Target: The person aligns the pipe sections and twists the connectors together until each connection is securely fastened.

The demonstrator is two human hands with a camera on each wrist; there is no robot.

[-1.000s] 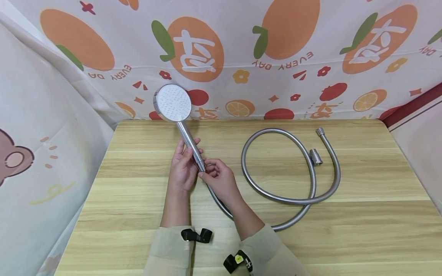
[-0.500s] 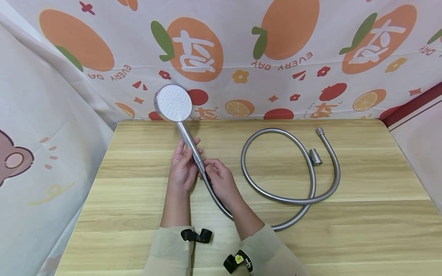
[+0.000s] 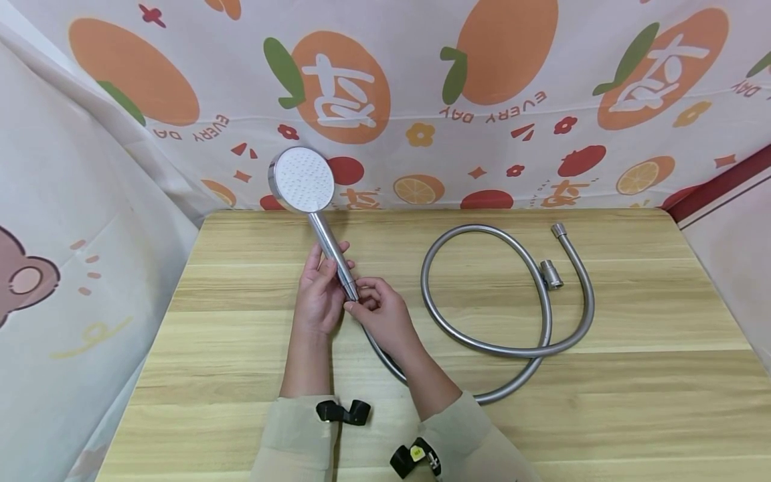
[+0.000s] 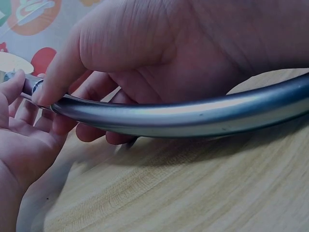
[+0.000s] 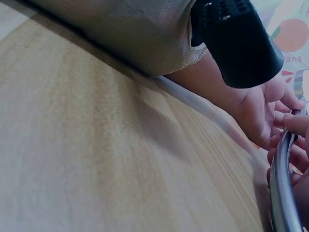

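A chrome shower head with a white round face tilts up to the left. My left hand holds its handle, thumb in front and fingers behind. At the handle's lower end, my right hand pinches the joint between the handle and a grey metal shower hose. In the left wrist view, the right thumb and fingers close round the hose end just below the handle, with the left hand beyond. The joint itself is partly hidden by the fingers.
The hose loops across the right side of the wooden table, its other end lying near the back. A small metal connector lies against the loop. Behind the table hangs a fruit-printed cloth.
Half a second ago the right thumb was off the front of the joint, with the hose end showing. Now it has come back over it. The left hand and shower head stay nearly still.
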